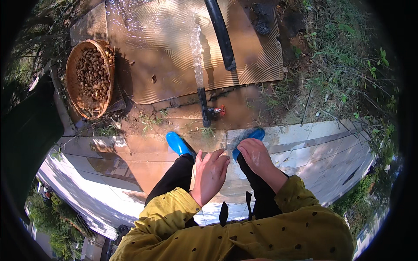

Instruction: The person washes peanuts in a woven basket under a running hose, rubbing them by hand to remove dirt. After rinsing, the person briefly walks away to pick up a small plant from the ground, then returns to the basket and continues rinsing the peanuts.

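Note:
My left hand [211, 173] is held palm down above the wet paving, its fingers apart and slightly bent, with no object visible in it. Close by on the right, my right hand [256, 155] hangs over my right blue boot [257, 134]. Its fingers curl downward, and their undersides are hidden. Beyond both hands stands a short black pipe [203, 107] with a red-handled valve [220, 111] on its side. A clear jet of water [196, 52] shoots from the pipe's open end. My left blue boot [177, 143] is beside my left hand.
A woven bamboo basket [72, 70] at left holds brown pieces resembling unshelled peanuts [93, 73]. Muddy water covers ridged slabs [156, 75]. A thick black pipe [221, 36] reaches in from the top. Weeds [339, 65] and twigs border the right; a dark shape [29, 130] stands left.

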`<state>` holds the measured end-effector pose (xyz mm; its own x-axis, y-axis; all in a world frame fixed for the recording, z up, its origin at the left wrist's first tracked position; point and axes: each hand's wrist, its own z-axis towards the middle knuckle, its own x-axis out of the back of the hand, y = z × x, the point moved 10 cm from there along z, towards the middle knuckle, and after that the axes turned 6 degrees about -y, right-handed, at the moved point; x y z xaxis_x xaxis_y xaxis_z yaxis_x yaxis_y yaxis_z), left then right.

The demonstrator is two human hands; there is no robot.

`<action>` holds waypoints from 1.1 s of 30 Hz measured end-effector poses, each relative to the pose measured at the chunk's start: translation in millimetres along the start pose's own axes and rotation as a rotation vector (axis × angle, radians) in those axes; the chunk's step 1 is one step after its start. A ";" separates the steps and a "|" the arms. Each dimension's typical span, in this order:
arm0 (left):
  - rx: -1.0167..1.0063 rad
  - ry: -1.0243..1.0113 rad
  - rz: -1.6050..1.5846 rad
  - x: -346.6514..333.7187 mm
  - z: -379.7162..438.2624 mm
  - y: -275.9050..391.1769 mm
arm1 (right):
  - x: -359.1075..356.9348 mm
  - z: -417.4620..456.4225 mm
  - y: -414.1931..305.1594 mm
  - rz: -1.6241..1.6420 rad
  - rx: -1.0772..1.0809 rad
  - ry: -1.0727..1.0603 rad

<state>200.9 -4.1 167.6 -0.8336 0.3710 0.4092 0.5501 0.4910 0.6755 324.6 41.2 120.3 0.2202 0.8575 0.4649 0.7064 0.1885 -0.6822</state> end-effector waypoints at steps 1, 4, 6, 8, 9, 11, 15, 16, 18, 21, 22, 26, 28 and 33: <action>-0.002 -0.008 0.026 -4.2 -1.2 -0.9 | 0.6 0.1 1.1 0.000 -0.007 0.034; -0.002 0.019 0.104 -11.9 -3.2 -5.9 | -3.2 -2.4 1.1 0.007 -0.025 0.064; -0.018 0.061 0.166 -17.0 -5.5 -13.9 | -3.3 -5.1 4.2 0.024 -0.039 0.054; 0.019 0.105 0.209 -17.7 -7.2 -25.0 | -3.7 -12.5 5.7 0.022 -0.051 0.080; 0.040 0.128 0.232 -17.5 -9.9 -31.1 | -2.9 -16.5 7.6 0.010 -0.057 0.117; 0.049 0.154 0.206 -20.8 -21.0 -37.6 | 1.7 -26.2 8.9 -0.012 -0.057 0.190; 0.011 0.157 0.173 -15.2 -54.2 -28.3 | 16.1 -51.9 4.5 -0.032 -0.106 0.260; -0.013 0.176 0.166 -7.5 -63.0 -21.9 | 21.1 -57.9 3.3 -0.036 -0.132 0.259; -0.030 0.216 0.145 10.1 -79.6 -12.8 | 43.2 -72.2 -4.0 -0.091 -0.153 0.342; 0.009 0.288 0.105 46.2 -106.6 -6.2 | 74.3 -94.0 -15.1 -0.132 -0.210 0.371; 0.015 0.349 0.090 62.1 -116.8 -5.8 | 84.5 -100.2 -20.8 -0.137 -0.215 0.385; 0.128 0.546 0.056 129.2 -157.3 -10.3 | 122.0 -119.4 -55.1 -0.059 -0.251 0.403; 0.186 0.609 0.066 163.0 -179.7 -15.7 | 139.1 -126.2 -73.1 -0.012 -0.231 0.444; 0.297 0.785 0.032 228.8 -256.4 -46.2 | 176.2 -143.9 -141.5 -0.002 -0.238 0.507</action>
<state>-27.9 -144.0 387.3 -0.5495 -0.2139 0.8077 0.4731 0.7171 0.5118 360.2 96.8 380.0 0.4729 0.5083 0.7197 0.8268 0.0263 -0.5619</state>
